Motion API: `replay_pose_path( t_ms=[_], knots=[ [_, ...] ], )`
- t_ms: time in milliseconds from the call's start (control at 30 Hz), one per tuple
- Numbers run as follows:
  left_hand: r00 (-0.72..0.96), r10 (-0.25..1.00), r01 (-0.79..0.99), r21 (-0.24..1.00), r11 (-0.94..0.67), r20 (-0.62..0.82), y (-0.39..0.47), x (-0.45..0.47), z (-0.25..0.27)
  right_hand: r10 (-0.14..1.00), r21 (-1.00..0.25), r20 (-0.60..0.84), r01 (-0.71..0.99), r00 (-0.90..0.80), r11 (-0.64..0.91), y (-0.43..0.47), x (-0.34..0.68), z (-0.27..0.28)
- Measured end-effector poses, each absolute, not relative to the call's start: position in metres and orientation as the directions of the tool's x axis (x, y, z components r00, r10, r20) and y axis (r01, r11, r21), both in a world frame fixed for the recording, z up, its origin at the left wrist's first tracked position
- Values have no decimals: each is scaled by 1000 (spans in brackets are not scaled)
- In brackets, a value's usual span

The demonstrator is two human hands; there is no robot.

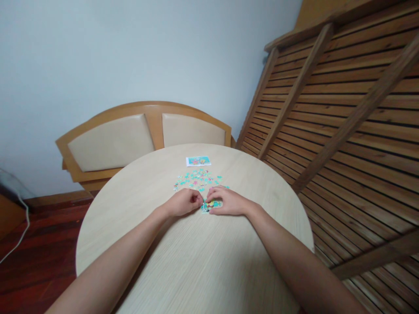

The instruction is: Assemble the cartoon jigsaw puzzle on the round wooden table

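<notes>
A small, partly joined jigsaw puzzle (211, 205) with turquoise, white and yellow patches lies flat on the round table. My left hand (187, 201) is at its left edge, thumb and fingertips pinched together; whatever is between them is too small to make out. From the right, my right hand (227, 201) rests over the puzzle with thumb and fingers apart, covering part of it. Just beyond both hands, many loose puzzle pieces (196, 176) in turquoise, pink and white are scattered.
A picture card (198, 161) in turquoise with cartoon figures lies behind the loose pieces. The pale wooden table (196, 266) has a rounded edge. A padded headboard (114, 141) stands behind it by the wall, and a slatted wooden frame (343, 126) leans at the right.
</notes>
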State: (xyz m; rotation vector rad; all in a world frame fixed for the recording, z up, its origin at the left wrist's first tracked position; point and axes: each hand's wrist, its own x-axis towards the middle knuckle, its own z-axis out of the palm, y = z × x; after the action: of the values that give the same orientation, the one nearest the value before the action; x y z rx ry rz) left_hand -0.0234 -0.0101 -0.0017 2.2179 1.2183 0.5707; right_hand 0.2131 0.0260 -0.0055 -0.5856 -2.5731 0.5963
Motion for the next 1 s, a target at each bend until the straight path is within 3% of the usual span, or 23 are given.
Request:
replay_pose_path(
  t_ms=[567, 767, 1000],
  knots=[
    [481, 866, 776, 394, -493, 136, -14, -24, 11, 492, -477, 306, 317, -815, 820, 24, 214, -3],
    [387, 888, 848, 282, -449, 250, 0, -54, 8, 465, -447, 298, 309, -834, 840, 18, 210, 2],
    [158, 941, 936, 259, -240, 300, 14, -87, 1, 453, -442, 266, 311, -851, 842, 17, 207, 3]
  ],
)
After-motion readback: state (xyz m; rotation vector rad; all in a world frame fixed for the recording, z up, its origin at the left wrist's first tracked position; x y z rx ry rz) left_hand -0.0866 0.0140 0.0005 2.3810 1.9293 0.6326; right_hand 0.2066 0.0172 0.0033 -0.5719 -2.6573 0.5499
